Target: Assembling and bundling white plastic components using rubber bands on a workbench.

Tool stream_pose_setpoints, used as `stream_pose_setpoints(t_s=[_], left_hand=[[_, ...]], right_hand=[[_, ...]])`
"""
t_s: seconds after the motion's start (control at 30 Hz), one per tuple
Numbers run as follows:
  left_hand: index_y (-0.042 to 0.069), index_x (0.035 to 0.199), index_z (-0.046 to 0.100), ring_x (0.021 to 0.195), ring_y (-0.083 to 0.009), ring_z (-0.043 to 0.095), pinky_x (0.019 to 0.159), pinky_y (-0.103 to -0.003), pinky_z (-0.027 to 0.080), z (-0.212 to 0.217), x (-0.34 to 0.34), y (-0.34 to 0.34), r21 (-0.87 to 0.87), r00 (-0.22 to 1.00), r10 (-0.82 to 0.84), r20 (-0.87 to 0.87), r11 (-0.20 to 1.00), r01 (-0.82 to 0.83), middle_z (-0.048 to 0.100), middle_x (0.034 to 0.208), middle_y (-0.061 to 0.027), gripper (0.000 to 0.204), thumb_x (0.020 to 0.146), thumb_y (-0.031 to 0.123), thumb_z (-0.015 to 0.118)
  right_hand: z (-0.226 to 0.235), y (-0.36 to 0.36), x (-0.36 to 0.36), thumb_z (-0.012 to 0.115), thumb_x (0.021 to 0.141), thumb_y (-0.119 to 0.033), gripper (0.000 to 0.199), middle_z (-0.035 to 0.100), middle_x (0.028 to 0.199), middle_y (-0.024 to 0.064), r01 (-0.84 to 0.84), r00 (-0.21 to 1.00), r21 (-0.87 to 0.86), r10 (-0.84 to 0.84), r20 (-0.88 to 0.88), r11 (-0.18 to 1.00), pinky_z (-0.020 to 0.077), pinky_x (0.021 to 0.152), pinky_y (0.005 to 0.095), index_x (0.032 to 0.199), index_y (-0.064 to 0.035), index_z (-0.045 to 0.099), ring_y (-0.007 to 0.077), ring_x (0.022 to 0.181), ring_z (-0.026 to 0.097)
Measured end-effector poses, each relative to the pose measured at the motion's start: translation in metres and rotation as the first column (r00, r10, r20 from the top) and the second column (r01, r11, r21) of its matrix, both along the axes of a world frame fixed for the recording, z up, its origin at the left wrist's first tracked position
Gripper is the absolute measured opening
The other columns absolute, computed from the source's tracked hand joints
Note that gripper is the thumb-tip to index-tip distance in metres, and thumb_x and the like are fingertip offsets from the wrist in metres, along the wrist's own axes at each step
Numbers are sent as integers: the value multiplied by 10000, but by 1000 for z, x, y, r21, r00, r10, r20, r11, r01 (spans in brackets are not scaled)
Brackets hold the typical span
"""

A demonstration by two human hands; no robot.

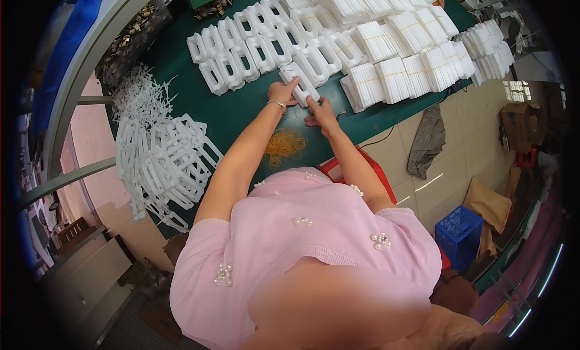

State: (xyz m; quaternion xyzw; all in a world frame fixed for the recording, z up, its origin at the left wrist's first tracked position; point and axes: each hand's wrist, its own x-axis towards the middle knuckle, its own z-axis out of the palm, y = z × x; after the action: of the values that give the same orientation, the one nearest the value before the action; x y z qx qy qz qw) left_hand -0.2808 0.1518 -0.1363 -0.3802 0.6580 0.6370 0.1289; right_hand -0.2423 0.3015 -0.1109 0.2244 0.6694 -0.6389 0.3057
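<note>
My left hand [283, 92] is closed on the left side of a white oblong frame piece [297, 78] with a long slot, possibly a small stack of them. At its near end, the fingers of my right hand [323, 116] grip the lower right corner. The piece lies at the near edge of neat rows of similar white frames [261, 55] on the green table [241, 115]. A loose heap of yellow rubber bands [285, 144] rests between my forearms.
To the left lies a jumbled pile of white frames [163, 162], with thin white scraps [140, 99] behind it. Banded bundles of flat white strips [402, 78] fill the table's right side. A blue crate [459, 232] and a grey cloth [426, 141] are on the floor at right.
</note>
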Motion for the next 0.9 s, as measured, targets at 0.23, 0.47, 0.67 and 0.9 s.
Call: stream_pose_setpoints(t_s=[0.23, 0.47, 0.67, 0.9], left_hand=[[-138, 1048, 554, 757, -208, 647, 659, -287, 574, -10, -3, -8, 139, 986, -117, -118, 981, 133, 631, 914, -170, 543, 774, 295, 735], [-107, 1282, 380, 847, -210, 628, 713, -299, 560, 0, 56, -16, 271, 989, -100, -111, 954, 127, 568, 1087, -188, 680, 807, 258, 702], [-34, 1197, 486, 805, -194, 631, 699, -294, 556, 3, 126, -55, 275, 989, -128, -71, 951, 143, 592, 1011, -141, 473, 858, 259, 637], [4, 1119, 525, 794, -188, 626, 712, -288, 543, 11, 182, -87, 297, 997, -10, -81, 954, 34, 598, 956, -111, 344, 888, 250, 592]], right_hand=[[-43, -13, -10, 628, 864, -335, 549, 545, 976, 175, 170, 980, -318, -195, -49, 933, 552, 631, 319, 1154, 59, 380, 222, 755, 616], [-15, -20, -3, 722, 754, -443, 802, 552, 975, 158, 104, 988, -29, -107, -108, 994, 544, 628, 350, 1257, 26, 309, 223, 738, 606], [-6, -26, 16, 757, 699, -365, 740, 587, 946, 211, 95, 655, 672, 463, -598, 734, 470, 798, 418, 1193, 48, 393, 379, 848, 596], [3, -28, 4, 679, 764, -391, 463, 583, 931, 190, -10, 626, 876, 686, -370, 482, 492, 688, 475, 936, -11, 478, 373, 850, 602]])
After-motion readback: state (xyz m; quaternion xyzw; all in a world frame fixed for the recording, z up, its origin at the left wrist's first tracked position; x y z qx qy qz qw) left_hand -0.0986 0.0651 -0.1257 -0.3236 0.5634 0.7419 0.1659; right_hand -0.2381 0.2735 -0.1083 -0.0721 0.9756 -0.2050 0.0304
